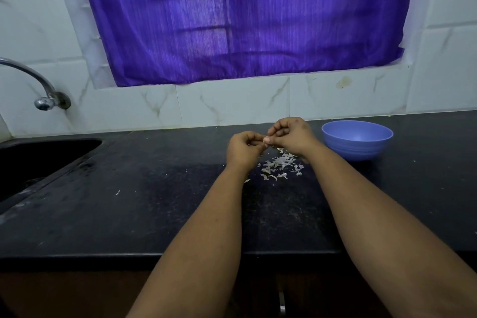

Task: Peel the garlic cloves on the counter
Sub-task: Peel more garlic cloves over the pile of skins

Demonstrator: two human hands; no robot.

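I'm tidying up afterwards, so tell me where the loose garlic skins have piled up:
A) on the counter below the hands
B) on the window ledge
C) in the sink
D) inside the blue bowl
A: the skins lie scattered on the dark counter just under the left hand and right hand, left of the bowl, whose visible inside shows none.

Black counter (160, 214): pale garlic skins (280, 166) scattered mid-back; blue bowl (357, 140) just right of them.
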